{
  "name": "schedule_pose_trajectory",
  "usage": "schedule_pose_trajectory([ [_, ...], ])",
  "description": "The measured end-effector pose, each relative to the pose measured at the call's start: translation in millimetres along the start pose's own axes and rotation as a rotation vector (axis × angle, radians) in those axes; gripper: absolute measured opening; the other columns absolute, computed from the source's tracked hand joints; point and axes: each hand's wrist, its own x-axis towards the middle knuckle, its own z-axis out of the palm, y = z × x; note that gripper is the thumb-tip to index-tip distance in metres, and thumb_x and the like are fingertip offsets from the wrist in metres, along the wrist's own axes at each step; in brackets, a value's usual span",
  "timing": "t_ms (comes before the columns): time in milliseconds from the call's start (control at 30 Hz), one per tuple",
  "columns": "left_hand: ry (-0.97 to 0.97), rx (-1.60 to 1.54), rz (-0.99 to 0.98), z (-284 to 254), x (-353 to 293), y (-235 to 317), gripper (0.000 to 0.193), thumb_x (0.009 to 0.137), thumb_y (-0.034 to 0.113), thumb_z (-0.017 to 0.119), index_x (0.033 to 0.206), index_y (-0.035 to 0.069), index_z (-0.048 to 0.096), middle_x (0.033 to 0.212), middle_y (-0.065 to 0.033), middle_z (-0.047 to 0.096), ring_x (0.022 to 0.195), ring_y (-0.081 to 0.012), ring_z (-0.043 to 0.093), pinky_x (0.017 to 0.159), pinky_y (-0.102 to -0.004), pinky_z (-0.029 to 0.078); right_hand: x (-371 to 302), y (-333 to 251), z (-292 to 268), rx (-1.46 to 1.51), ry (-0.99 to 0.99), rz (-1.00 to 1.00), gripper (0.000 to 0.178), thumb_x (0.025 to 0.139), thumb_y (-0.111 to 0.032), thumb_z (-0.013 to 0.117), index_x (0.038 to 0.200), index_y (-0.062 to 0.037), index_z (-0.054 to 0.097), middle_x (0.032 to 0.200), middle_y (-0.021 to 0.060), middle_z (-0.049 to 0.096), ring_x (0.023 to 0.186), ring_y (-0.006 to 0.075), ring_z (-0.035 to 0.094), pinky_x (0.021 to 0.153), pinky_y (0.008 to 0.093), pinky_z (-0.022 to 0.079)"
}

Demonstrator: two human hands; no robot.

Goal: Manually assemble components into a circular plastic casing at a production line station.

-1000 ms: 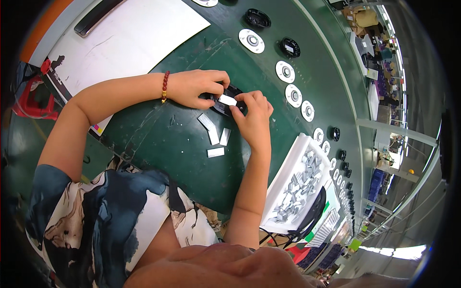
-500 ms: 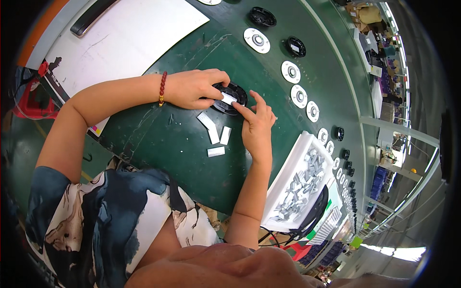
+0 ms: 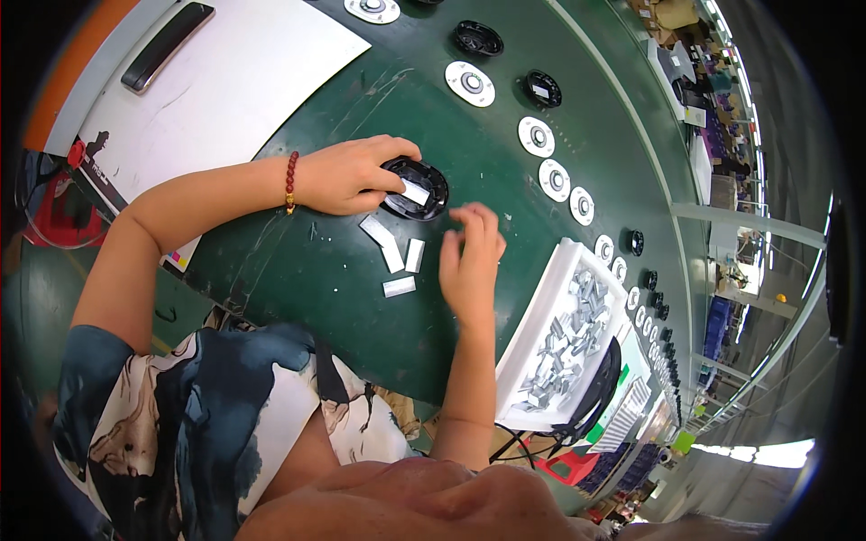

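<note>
A round black plastic housing [image 3: 435,180] lies on the green tabletop in front of me, with a silver-white rectangular block [image 3: 415,193] inside it. My left hand [image 3: 347,178] grips the housing by its left side; its fingers are on the far rim, and the thumb sits by the block. Off the near right of the housing, my right hand [image 3: 474,261] touches nothing. Its fingers are bent and slightly blurred, with the thumb apart. Several loose silver blocks [image 3: 399,287] lie on the table just below the housing.
At right stands a white tray [image 3: 520,338] heaped with silver blocks. White discs [image 3: 470,83] and black housings [image 3: 478,39] line the far side of the table. A white board [image 3: 244,72] holds a long black object [image 3: 168,47] at upper left.
My right hand has drawn back from the block and housing toward me, and its fingers have curled. The left hand stays on the housing. The whole view has shifted slightly.
</note>
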Motion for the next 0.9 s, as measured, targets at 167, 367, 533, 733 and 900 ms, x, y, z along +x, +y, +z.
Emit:
schedule_pose_trajectory([
  [167, -0.015, 0.019, -0.046, -6, 0, 7, 0.048, 0.076, 0.017, 0.074, 0.120, 0.005, 0.060, 0.139, -0.0209, 0.044, 0.122, -0.0375, 0.051, 0.101, -0.0449, 0.045, -34, -20, 13, -0.075, -0.025, 0.071, 0.037, 0.074, -0.022, 0.081, 0.097, -0.0069, 0.056, 0.094, 0.0079, 0.055, 0.094, 0.0294, 0.056, 0.089, 0.0434, 0.035],
  [367, -0.110, -0.042, -0.091, 0, 25, -2, 0.058, 0.074, 0.016, 0.078, 0.127, 0.006, 0.056, 0.133, -0.0190, 0.048, 0.121, -0.0371, 0.052, 0.099, -0.0435, 0.048, -40, -16, 11, -0.052, -0.002, 0.099, 0.028, 0.078, -0.022, 0.078, 0.093, -0.0070, 0.060, 0.093, 0.0073, 0.059, 0.092, 0.0272, 0.058, 0.092, 0.0421, 0.035],
  [533, 0.144, 0.037, -0.045, 10, 106, -39, 0.065, 0.075, 0.015, 0.074, 0.136, 0.007, 0.051, 0.132, -0.0186, 0.049, 0.123, -0.0376, 0.051, 0.104, -0.0422, 0.043, -40, -19, 8, -0.013, 0.031, 0.103, 0.026, 0.078, -0.020, 0.077, 0.093, -0.0079, 0.060, 0.092, 0.0066, 0.060, 0.093, 0.0265, 0.059, 0.093, 0.0424, 0.034],
  [733, 0.194, 0.199, -0.057, 67, 265, -73, 0.069, 0.079, 0.027, 0.073, 0.142, 0.015, 0.047, 0.129, -0.0157, 0.051, 0.122, -0.0353, 0.050, 0.110, -0.0522, 0.034, -37, -12, 22, 0.038, 0.112, 0.076, 0.026, 0.076, -0.020, 0.078, 0.090, -0.0094, 0.059, 0.089, 0.0065, 0.059, 0.088, 0.0275, 0.058, 0.090, 0.0420, 0.036],
  [900, 0.065, 0.445, -0.181, 129, 341, -79, 0.074, 0.080, 0.037, 0.071, 0.146, 0.022, 0.041, 0.127, -0.0115, 0.054, 0.129, -0.0298, 0.046, 0.114, -0.0699, 0.015, -39, -14, 26, 0.095, 0.129, 0.071, 0.025, 0.076, -0.019, 0.077, 0.094, -0.0087, 0.062, 0.087, 0.0069, 0.059, 0.086, 0.0269, 0.058, 0.090, 0.0415, 0.036],
])
